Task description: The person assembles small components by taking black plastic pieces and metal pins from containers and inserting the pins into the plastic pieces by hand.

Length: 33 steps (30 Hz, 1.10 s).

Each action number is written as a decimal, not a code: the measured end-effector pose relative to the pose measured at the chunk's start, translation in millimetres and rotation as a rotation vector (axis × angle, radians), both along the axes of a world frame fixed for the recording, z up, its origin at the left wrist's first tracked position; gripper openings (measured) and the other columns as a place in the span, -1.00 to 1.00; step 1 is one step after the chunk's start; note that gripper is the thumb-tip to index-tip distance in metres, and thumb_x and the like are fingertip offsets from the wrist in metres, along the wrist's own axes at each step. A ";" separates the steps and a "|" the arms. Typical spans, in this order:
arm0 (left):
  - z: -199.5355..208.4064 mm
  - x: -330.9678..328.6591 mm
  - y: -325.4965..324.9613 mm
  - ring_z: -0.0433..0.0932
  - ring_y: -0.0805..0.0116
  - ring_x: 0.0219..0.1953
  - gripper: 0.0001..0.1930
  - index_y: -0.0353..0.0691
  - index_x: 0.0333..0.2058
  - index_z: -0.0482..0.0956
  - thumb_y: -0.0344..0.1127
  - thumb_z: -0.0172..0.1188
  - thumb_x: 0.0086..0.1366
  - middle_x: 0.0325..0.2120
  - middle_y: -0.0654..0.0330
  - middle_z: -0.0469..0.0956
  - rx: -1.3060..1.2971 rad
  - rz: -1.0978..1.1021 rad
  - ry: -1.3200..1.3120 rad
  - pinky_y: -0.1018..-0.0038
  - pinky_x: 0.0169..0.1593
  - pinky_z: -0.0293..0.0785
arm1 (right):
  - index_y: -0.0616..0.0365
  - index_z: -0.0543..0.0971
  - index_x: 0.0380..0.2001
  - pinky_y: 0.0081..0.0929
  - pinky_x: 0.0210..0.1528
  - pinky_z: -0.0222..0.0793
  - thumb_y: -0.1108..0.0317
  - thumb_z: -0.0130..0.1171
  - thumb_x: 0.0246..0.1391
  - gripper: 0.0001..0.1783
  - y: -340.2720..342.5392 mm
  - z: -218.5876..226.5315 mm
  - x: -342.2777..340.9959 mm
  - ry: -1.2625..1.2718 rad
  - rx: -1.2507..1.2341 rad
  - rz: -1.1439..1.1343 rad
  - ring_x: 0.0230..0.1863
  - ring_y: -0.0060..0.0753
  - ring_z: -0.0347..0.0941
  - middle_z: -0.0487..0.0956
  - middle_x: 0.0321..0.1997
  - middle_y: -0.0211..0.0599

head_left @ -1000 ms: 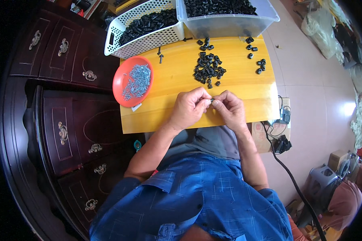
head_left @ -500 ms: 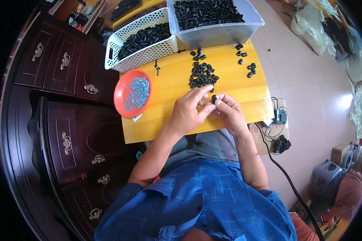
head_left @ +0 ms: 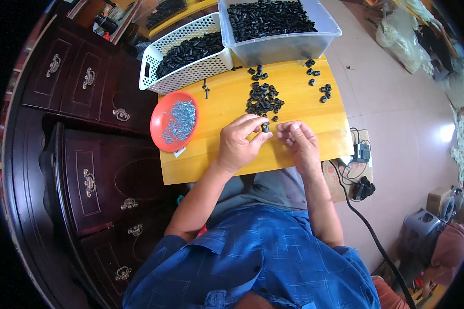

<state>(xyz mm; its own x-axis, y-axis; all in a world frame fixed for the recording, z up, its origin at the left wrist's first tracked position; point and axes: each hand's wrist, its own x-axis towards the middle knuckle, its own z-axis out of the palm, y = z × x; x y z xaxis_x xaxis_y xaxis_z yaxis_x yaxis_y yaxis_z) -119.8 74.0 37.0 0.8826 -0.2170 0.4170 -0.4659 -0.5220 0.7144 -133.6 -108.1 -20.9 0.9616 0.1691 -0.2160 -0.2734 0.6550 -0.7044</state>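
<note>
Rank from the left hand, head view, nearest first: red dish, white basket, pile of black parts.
1. Pile of black parts: just ahead of the left hand.
2. Red dish: to its left, at the board's edge.
3. White basket: far back-left.

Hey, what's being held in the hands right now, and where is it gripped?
The left hand pinches a small black plastic piece at its fingertips, by the piece's left side. Whether the right hand holds anything cannot be told.
</note>
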 end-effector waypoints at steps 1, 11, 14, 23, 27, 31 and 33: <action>0.4 -0.3 2.7 0.65 0.23 -0.34 -0.69 -0.28 -0.18 0.66 -0.48 0.46 0.05 -0.29 0.10 0.65 -0.016 0.012 0.040 0.40 -0.24 0.58 | 0.16 0.59 -0.20 -0.56 -0.01 0.45 0.24 0.11 0.39 -0.79 -3.7 -6.5 1.7 -0.011 -0.052 -0.093 -0.18 -0.54 0.54 0.66 -0.13 -0.30; -2.6 7.2 41.9 0.64 0.31 -0.46 -0.74 -0.26 -0.20 0.66 -0.39 0.42 0.11 -0.41 0.14 0.63 0.184 0.015 0.296 0.42 -0.32 0.55 | 0.21 0.59 -0.23 -0.56 -0.08 0.45 0.25 0.09 0.41 -0.76 -7.3 -9.6 5.7 -0.134 -0.232 -0.249 -0.24 -0.55 0.53 0.66 -0.19 -0.32; 6.1 20.7 63.0 0.64 0.26 -0.46 -0.74 -0.21 -0.20 0.68 -0.30 0.40 0.13 -0.42 0.14 0.65 0.384 -0.020 0.442 0.35 -0.30 0.56 | 0.24 0.59 -0.22 -0.56 -0.09 0.45 0.27 0.09 0.40 -0.76 -11.4 -10.6 9.8 -0.179 -0.331 -0.212 -0.25 -0.56 0.52 0.66 -0.21 -0.34; 93.9 113.5 115.0 0.66 0.18 -0.31 -0.27 -0.26 0.35 0.23 -0.44 0.31 0.23 -0.12 -0.03 0.61 0.444 0.426 -0.133 0.27 -0.12 0.59 | 0.19 0.65 -0.20 -0.42 -0.25 0.50 0.29 0.27 0.19 -0.79 -39.5 31.8 103.1 -0.403 -1.160 -0.313 -0.36 -0.34 0.61 0.67 -0.35 -0.20; 71.5 91.1 104.5 0.66 0.31 -0.37 -0.30 -0.16 0.35 0.28 -0.47 0.28 0.24 -0.11 0.04 0.64 0.352 0.356 -0.130 0.34 -0.20 0.61 | 0.06 0.69 -0.22 -0.23 -0.18 0.53 0.25 0.26 0.14 -0.81 -49.1 21.9 157.8 -0.550 -1.569 -0.446 -0.25 -0.09 0.64 0.67 -0.27 -0.15; 20.0 36.5 72.8 0.64 0.33 -0.49 -0.64 -0.24 0.07 0.57 -0.41 0.25 0.29 -0.39 0.12 0.67 0.176 0.211 0.130 0.38 -0.35 0.56 | 0.03 0.71 -0.26 -0.10 -0.12 0.55 0.23 0.17 0.16 -0.80 -44.5 7.5 188.8 -0.549 -1.780 -0.428 -0.14 0.00 0.63 0.65 -0.19 -0.12; -8.0 10.0 63.0 0.64 0.33 -0.50 -0.69 -0.26 0.01 0.60 -0.42 0.25 0.29 -0.41 0.11 0.67 0.111 0.160 0.243 0.40 -0.36 0.55 | -0.01 0.72 -0.24 -0.09 -0.11 0.55 0.19 0.18 0.16 -0.78 -41.8 0.8 201.2 -0.499 -1.837 -0.366 -0.15 0.01 0.63 0.66 -0.18 -0.16</action>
<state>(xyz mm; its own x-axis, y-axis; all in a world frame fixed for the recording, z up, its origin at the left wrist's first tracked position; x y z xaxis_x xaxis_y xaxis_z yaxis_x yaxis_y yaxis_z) -109.8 137.0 29.0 0.9801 -0.0999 0.1716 -0.1945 -0.6557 0.7295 67.5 -149.9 -20.1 0.9136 -0.1016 0.3937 0.0949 -0.8883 -0.4493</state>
